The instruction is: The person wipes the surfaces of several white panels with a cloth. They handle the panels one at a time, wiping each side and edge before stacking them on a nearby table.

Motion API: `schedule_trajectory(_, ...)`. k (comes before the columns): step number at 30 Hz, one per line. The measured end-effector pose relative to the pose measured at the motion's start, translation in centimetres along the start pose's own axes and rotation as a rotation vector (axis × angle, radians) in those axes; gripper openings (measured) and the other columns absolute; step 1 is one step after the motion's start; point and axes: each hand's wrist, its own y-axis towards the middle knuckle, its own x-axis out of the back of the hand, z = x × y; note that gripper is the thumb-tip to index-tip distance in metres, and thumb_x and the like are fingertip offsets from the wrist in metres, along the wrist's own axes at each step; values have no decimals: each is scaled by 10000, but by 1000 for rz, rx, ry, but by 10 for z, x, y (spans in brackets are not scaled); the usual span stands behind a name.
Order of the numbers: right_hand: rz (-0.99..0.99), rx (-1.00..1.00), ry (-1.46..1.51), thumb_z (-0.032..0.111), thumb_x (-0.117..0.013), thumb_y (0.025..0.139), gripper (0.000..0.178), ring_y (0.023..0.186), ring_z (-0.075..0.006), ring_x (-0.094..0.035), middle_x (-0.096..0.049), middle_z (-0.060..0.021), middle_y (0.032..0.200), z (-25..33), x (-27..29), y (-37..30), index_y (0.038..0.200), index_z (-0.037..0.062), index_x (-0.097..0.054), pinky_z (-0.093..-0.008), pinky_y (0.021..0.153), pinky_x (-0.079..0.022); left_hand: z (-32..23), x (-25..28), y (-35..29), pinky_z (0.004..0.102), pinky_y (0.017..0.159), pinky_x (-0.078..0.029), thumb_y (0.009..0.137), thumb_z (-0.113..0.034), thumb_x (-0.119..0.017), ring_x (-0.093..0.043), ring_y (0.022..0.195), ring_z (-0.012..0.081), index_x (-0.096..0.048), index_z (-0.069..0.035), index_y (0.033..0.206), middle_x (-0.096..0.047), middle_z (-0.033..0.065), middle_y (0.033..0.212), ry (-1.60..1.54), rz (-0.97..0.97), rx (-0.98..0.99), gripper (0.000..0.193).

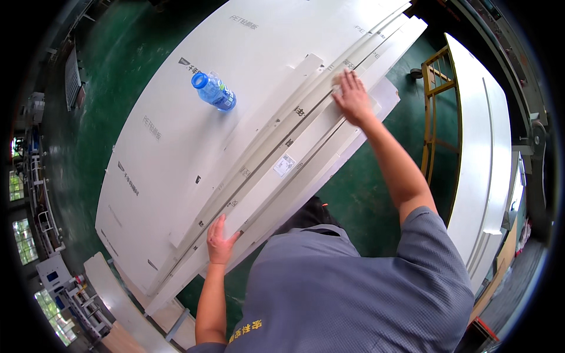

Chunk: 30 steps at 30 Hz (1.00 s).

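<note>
My left hand [220,242] rests on the near part of a long narrow white panel strip [259,191], fingers stretched and thumb apart. Farther up the same strips, my right hand [354,101] lies over a small pale wad that looks like cloth [338,77], pressing it against the surface. That hand is slightly blurred. The strip carries a white printed label [284,165] between my hands. Several such strips lie side by side, on and along a large white board [176,117].
A blue-capped clear plastic bottle [215,93] stands on the large board. To the right, a yellow wheeled frame [432,88] stands by another long white panel [479,135]. More pale boards [112,288] lie at the lower left. The floor [376,170] is green.
</note>
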Motion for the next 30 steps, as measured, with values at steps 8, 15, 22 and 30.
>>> schedule_trajectory(8, -215, 24, 511, 255, -420, 1126, 396, 1497, -415, -412, -601, -183, 1485, -20, -11, -14, 1348, 44, -671, -494, 1243, -318, 20, 0, -15, 486, 1142, -398, 760, -185, -895, -548, 1333, 359, -554, -84, 1332, -569, 122, 1531, -22, -73, -13, 674)
schedule_trajectory(15, 49, 715, 427, 95, -639, 928, 486, 1452, -358, -487, -585, -182, 1487, 212, 16, -138, 1403, 7, -588, -494, 1235, -354, 26, 6, -26, 458, 1094, -438, 728, -195, -920, -613, 1253, 348, -599, -93, 1278, -631, 101, 1465, -43, -187, -11, 646)
schedule_trajectory(22, 321, 785, 244, 577, -551, 990, 891, 1579, -362, -269, -356, -241, 1656, 342, -9, -214, 1577, -66, -360, -463, 1308, -154, 35, -12, -21, 471, 1018, -476, 703, -245, -930, -647, 1168, 348, -642, -75, 1191, -716, 124, 1231, -21, -272, -49, 591)
schedule_trajectory(30, 290, 913, 173, 562, -613, 942, 918, 1560, -381, -292, -372, -261, 1633, 355, -10, -217, 1544, -90, -381, -477, 1306, -174, 31, 6, -26, 457, 1039, -469, 715, -244, -902, -644, 1150, 343, -659, -64, 1183, -713, 118, 1195, -197, -225, 30, 557)
